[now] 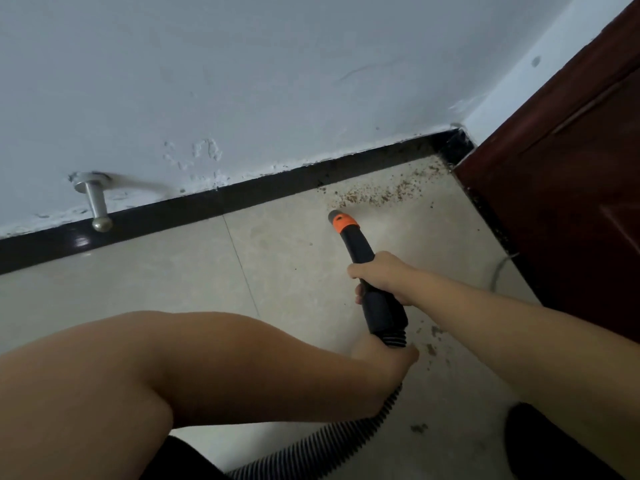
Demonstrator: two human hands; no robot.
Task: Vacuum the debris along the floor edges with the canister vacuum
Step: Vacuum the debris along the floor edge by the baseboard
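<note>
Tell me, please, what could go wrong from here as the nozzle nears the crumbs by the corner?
The nozzle points at only part of the debris; the grains tucked along the black baseboard and door could be missed. Separate clumps lie near the left hand and may be overlooked or scattered by the hose.

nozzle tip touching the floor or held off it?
Cannot tell. The nozzle tip points down at the debris near the baseboard; contact unclear.
</note>
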